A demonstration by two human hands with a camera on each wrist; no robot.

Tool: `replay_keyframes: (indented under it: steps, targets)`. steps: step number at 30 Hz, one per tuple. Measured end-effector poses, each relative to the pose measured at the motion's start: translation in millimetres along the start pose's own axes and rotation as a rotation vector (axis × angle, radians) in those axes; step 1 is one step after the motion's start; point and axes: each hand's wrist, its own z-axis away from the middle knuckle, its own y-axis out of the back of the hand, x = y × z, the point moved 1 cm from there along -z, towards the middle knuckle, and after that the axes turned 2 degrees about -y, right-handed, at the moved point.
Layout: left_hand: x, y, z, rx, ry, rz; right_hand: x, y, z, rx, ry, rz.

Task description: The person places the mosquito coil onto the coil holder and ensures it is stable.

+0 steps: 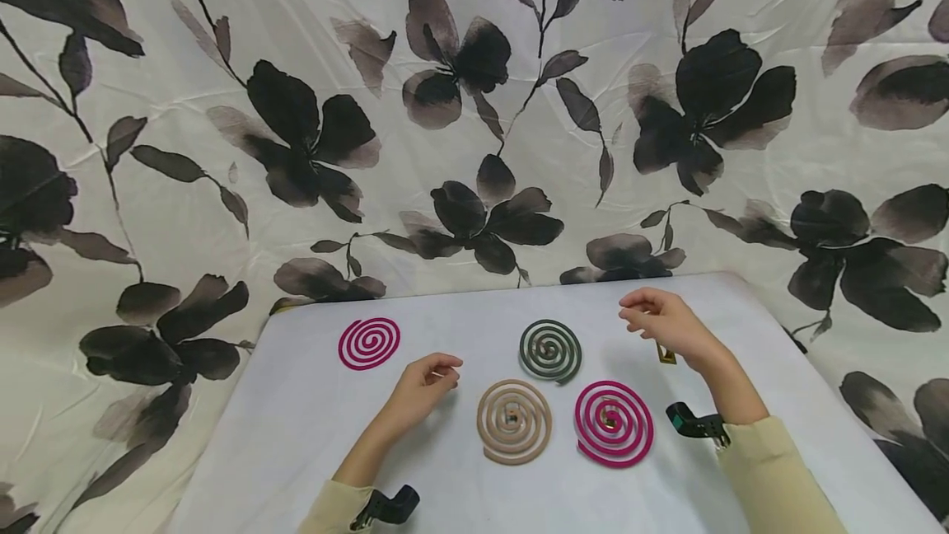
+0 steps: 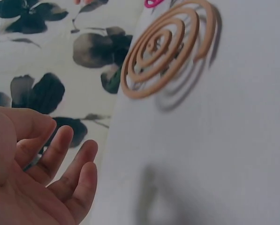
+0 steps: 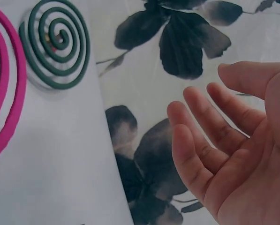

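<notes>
Several spiral mosquito coils lie on the white table. My left hand (image 1: 424, 386), fingers loosely bent and holding nothing, hovers left of the tan coil (image 1: 530, 443). That tan coil (image 2: 192, 47) looks raised off the cloth in the left wrist view, with a shadow beneath. My right hand (image 1: 670, 324) hangs empty with relaxed fingers, right of the dark green coil (image 1: 550, 350). Partly hidden under it is a small gold-coloured metal piece (image 1: 666, 356). A large pink coil (image 1: 643, 427) sits front right, with a bit of metal at its centre. Apart at the back left is a smaller pink coil (image 1: 369, 344).
White cloth covers the table (image 1: 296, 410), whose back edge meets a floral curtain (image 1: 519, 147). A black wrist camera is strapped near each sleeve cuff; one such camera (image 1: 396, 505) is on the left, another camera (image 1: 693, 421) on the right.
</notes>
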Motion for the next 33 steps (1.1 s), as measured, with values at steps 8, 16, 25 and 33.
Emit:
replay_keyframes:
  steps: [8, 16, 25, 33]
  targets:
    - [-2.4, 27.7, 15.6, 0.018, 0.043, -0.051, -4, -7, -18.4, -0.033, 0.02, -0.025]
    - [-38.5, 53.9, 15.3, 0.083, 0.077, -0.075, -11, -26, -43.9, -0.072, 0.008, -0.054]
    - [-77.1, 82.9, 14.4, 0.17, 0.075, -0.125, -26, -55, -72.4, -0.143, 0.011, -0.066]
    - [-95.3, 106.4, 20.5, 0.251, 0.196, -0.095, -41, -86, -92.1, -0.204, 0.038, -0.079]
